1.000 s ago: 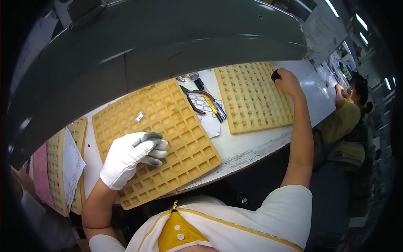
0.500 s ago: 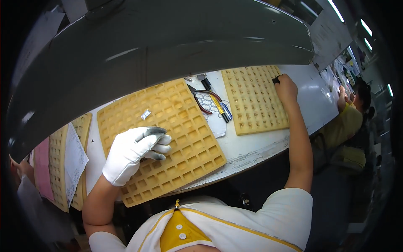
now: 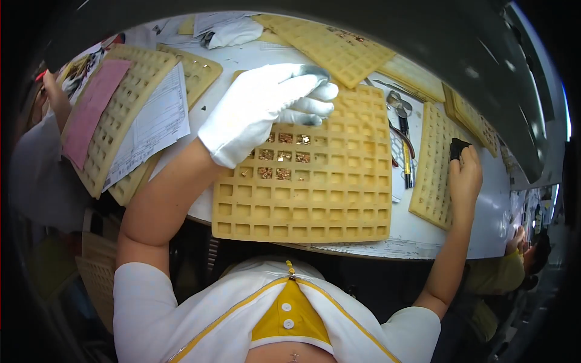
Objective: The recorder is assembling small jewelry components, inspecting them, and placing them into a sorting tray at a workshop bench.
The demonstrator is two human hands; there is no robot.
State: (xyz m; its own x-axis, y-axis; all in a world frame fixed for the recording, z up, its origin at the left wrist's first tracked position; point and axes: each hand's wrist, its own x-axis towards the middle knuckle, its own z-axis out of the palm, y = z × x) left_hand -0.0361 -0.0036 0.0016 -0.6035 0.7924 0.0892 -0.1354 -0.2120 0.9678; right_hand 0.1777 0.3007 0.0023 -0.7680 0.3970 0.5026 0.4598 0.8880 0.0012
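My left hand (image 3: pixel 266 106), in a white glove with darkened fingertips, hovers over the far left part of a yellow grid tray (image 3: pixel 339 233). Its fingers bend loosely, thumb apart from the others, with nothing visible between them. Beside and below the glove, several of the tray's pockets hold small copper-coloured pieces (image 3: pixel 284 156); the near rows look bare. My right hand (image 3: pixel 466 175) is ungloved and rests at the right edge of a second grid tray (image 3: pixel 434 163). Its fingers are closed together at something black (image 3: pixel 459 148), either a held piece or finger covers; I cannot tell which.
Between the trays lie pliers (image 3: pixel 405 139) and a yellow marker pen (image 3: pixel 407 171). More grid trays (image 3: pixel 345 51) lie at the back. Stacked trays with a pink sheet (image 3: pixel 97 112) and printed papers (image 3: pixel 154 130) stand left. A dark hood (image 3: pixel 484 54) overhangs the far side. Another person (image 3: pixel 502 272) sits at right.
The view has turned and now takes in more of the far table. The copper-coloured pieces have come into sight beside my left glove. My right hand stays at the right tray's edge.
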